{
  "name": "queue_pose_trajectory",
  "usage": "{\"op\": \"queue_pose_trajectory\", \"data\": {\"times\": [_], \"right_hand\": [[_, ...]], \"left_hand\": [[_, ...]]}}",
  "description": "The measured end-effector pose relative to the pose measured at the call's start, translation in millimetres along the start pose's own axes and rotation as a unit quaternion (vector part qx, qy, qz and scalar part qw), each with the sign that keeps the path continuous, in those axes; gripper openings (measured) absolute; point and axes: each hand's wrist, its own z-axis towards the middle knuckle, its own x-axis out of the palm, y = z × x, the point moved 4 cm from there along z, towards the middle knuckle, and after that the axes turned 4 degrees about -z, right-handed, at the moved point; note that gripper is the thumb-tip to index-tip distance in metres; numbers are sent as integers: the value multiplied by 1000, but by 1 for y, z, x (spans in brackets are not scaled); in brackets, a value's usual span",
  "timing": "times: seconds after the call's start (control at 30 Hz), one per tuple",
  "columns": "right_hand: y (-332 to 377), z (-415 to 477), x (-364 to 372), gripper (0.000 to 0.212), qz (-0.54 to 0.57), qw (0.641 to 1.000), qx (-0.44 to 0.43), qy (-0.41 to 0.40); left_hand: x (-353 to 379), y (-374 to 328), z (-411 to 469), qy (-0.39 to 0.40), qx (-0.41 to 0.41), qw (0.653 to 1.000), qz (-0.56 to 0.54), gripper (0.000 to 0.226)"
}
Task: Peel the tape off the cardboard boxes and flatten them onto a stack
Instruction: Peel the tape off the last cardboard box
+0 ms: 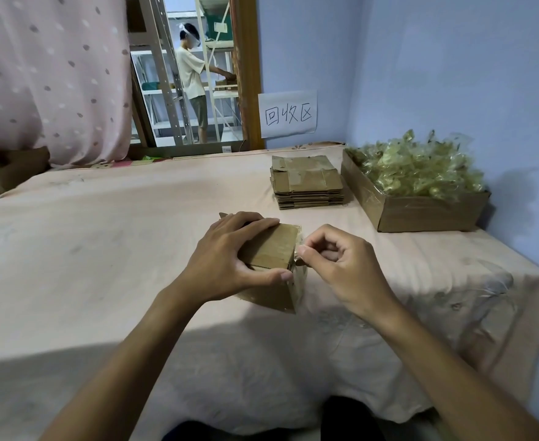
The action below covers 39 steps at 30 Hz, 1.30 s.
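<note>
A: While the left hand [226, 259] clamps the box [271, 249], fingers over its far top edge and thumb on the near face, where does the box sit?

B: Near the middle of the cloth [102, 249], a little to the right. It is tilted, with its low near corner at the cloth.

A: Which way does it point?

B: Its taped end faces right, toward the right hand [341, 265]. The long axis seems to run left to right, though the left hand hides the left part.

A: And the right hand?

B: Its thumb and forefinger pinch a clear strip of tape [300, 249] at the box's right edge. The other fingers are curled.

A: What lies farther off?

B: A stack [306, 183] of flattened boxes, far and right, well apart from the box. Just right of the stack is a carton [420, 211] heaped with crumpled tape. A sign [288, 114] hangs on the far wall.
</note>
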Motion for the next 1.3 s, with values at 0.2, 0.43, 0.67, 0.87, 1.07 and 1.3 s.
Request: {"op": "queue_pose_trajectory", "data": {"times": [0.2, 0.43, 0.67, 0.87, 1.07, 1.3], "right_hand": [[-15, 4, 1, 14, 165, 982, 86, 17], [-25, 1, 5, 14, 318, 924, 211, 22], [-17, 10, -6, 10, 78, 995, 53, -19], [-3, 10, 2, 10, 98, 994, 19, -40], [4, 9, 18, 12, 218, 972, 90, -24], [8, 15, 28, 3, 338, 921, 175, 85]], "left_hand": [[-2, 1, 0, 8, -3, 1000, -8, 90], [0, 0, 2, 13, 3, 1000, -3, 88], [-2, 1, 3, 39, -4, 999, -26, 88], [-11, 3, -1, 65, -14, 997, -50, 86], [-22, 11, -10, 84, -32, 992, -91, 76], [-29, 14, -15, 111, -67, 980, -153, 70]]}}
